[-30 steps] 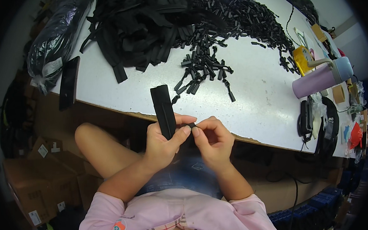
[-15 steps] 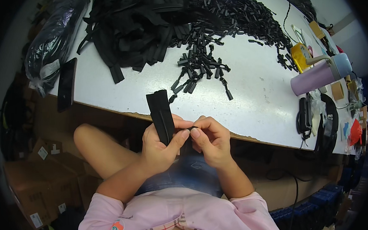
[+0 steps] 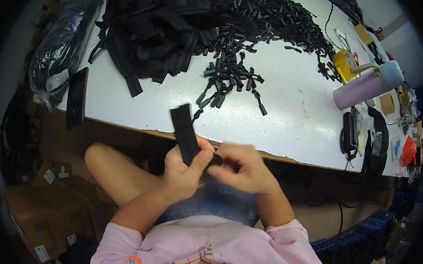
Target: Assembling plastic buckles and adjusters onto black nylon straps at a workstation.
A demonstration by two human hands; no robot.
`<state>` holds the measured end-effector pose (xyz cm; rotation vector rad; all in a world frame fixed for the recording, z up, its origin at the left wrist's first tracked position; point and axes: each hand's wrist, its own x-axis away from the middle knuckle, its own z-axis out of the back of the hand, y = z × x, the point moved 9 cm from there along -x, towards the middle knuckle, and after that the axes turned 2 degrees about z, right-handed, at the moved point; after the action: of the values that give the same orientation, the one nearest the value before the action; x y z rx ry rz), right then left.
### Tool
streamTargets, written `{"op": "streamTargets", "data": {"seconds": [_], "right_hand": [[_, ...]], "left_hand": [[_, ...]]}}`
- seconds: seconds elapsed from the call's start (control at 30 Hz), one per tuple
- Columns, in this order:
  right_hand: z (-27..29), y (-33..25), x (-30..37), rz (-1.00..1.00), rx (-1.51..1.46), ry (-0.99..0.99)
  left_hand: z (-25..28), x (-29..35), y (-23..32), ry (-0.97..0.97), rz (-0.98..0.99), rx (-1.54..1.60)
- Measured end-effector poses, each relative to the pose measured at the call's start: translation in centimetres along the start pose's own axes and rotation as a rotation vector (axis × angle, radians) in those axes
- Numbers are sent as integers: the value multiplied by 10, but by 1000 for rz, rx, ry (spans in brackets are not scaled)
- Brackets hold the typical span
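white chipped-edge worktable (image 3: 292, 112): just beyond both hands, bearing a heap of black fabric strips (image 3: 157, 43) past the left hand and small black oblong-tabbed pieces (image 3: 232, 77) straight ahead.
left hand (image 3: 186, 174): thumb and fingers pinching a flat black fabric strip (image 3: 183, 129).
right hand (image 3: 242, 166): blurred, fingers curled beside the left thumb at the strip's near end; cannot tell whether it grips.
just changed: half a second ago both thumbs met in a close pinch; now the right hand has turned, suggesting the near end is being reworked.
strip's long axis: runs away from the person, free end toward the table, leaning slightly left.
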<state>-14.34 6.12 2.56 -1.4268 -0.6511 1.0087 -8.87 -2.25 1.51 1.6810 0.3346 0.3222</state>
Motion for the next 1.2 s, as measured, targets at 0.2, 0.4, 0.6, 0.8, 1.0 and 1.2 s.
{"op": "streamTargets", "data": {"seconds": [0.2,0.4,0.6,0.8,1.0,1.2], "right_hand": [[11,-32,2,191,415,277],[25,-19,6,167,211,267],[14,13,10,-144,-417,293],[9,14,6,-34,-262,275],[3,29,-5,-198,-460,307],[36,-18,-65,235,1317,308]], "left_hand": [[3,-7,-6,-41,-14,-167],[-22,1,-9,-288,-3,-274],[-9,0,-8,-151,-54,174],[1,0,-2,-73,-133,116],[2,4,19,-82,-370,-33],[1,-6,-27,-55,302,530]]}}
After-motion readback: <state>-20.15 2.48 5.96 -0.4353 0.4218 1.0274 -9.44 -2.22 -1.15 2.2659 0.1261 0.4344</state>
